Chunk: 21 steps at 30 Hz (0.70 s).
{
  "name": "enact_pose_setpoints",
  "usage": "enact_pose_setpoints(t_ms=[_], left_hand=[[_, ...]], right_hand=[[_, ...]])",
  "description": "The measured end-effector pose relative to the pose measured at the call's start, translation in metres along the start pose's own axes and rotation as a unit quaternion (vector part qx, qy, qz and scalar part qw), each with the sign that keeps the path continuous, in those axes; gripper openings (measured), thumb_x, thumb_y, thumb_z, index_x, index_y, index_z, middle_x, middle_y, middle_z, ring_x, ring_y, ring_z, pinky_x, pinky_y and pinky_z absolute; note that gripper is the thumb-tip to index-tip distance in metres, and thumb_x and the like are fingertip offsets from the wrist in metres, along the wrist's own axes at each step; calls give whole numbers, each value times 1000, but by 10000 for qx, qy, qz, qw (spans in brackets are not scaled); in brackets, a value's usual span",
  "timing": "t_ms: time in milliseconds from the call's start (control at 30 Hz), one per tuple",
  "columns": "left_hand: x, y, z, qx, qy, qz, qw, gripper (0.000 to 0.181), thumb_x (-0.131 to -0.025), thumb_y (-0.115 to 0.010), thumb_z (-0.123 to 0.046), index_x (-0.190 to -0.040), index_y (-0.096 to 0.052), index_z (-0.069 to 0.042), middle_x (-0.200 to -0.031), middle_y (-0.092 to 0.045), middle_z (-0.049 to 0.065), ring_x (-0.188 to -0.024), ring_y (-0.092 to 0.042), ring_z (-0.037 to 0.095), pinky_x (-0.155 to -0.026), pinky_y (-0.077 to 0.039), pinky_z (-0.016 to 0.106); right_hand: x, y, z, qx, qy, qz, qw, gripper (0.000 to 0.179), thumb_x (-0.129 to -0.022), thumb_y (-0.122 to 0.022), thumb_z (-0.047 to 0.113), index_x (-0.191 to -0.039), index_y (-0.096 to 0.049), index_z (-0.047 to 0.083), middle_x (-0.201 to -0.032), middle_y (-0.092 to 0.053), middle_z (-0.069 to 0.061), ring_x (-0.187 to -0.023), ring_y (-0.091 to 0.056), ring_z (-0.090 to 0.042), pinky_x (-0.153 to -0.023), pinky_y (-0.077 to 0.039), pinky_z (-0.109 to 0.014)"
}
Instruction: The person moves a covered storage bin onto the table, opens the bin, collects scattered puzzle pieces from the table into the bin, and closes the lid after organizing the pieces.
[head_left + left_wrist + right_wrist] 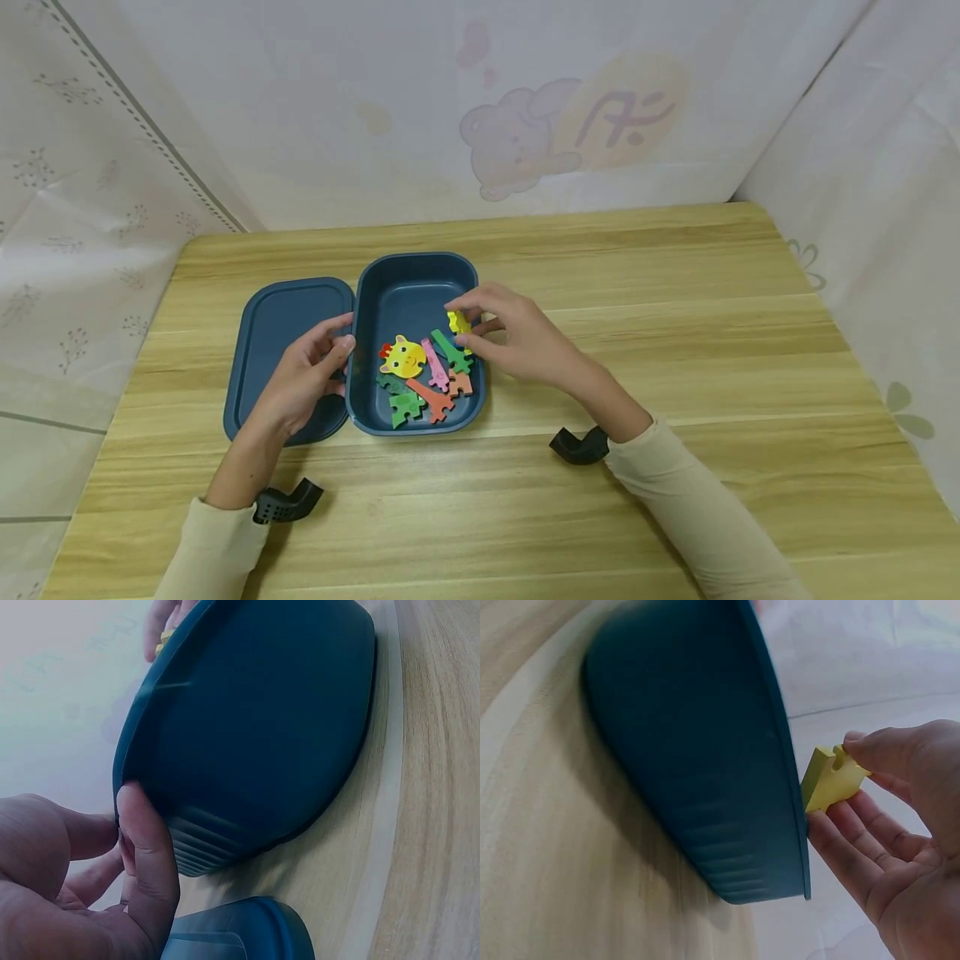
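Note:
A dark blue rectangular box (401, 273) sits on the table with several colourful puzzle pieces inside. Among them are a yellow giraffe-head piece (403, 358), a pink piece (435, 367), green pieces (406, 407) and an orange piece (433, 402). My left hand (303, 372) pinches the box's left rim, thumb on top and a finger against the outer wall (247, 727). Above the right rim, my right hand (517, 333) pinches a yellow puzzle piece (836, 780) with a notch in it, between thumb and fingers.
The matching blue lid (277, 321) lies flat left of the box, partly under my left hand. Black wrist mounts (288, 502) sit at both sleeves. A pale printed curtain (360, 108) hangs behind the wooden table (675, 292).

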State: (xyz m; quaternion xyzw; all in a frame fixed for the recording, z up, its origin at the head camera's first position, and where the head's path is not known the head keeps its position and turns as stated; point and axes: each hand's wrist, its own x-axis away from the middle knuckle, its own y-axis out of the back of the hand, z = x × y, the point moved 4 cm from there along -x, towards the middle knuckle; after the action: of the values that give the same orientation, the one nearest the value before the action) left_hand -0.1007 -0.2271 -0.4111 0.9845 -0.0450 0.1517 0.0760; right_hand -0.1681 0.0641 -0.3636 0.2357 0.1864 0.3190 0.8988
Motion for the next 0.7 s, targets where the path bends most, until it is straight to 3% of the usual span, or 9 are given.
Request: enact_pose_setpoints(t_ms=[133, 333, 700], left_hand=[[0, 1, 0, -28, -18, -81, 10000, 57, -112, -54, -27, -164, -38, -10, -104, -56, -7, -87, -57, 8, -62, -60, 23], [-1, 4, 0, -30, -52, -117, 9999, 57, -112, -56, -28, -163, -40, -9, -105, -56, -7, -85, -58, 8, -63, -60, 24], [2, 10, -2, -7, -199, -47, 9998, 57, -111, -57, -31, -162, -42, -9, -107, -57, -3, -85, -59, 9, -65, -62, 24]], right_hand=[[0, -7, 4, 487, 292, 58, 9984, 43, -94, -81, 6, -134, -69, 6, -128, -68, -8, -112, -69, -21, -94, -64, -31], [0, -14, 8, 1050, 420, 138, 9935, 36, -94, -81, 10, -130, -73, 9, -130, -70, -4, -116, -66, -17, -97, -62, -31], [1, -21, 9, 1500, 514, 141, 9872, 30, -96, -78, 10, -126, -75, 6, -129, -71, -5, -123, -67, -21, -105, -59, -38]])
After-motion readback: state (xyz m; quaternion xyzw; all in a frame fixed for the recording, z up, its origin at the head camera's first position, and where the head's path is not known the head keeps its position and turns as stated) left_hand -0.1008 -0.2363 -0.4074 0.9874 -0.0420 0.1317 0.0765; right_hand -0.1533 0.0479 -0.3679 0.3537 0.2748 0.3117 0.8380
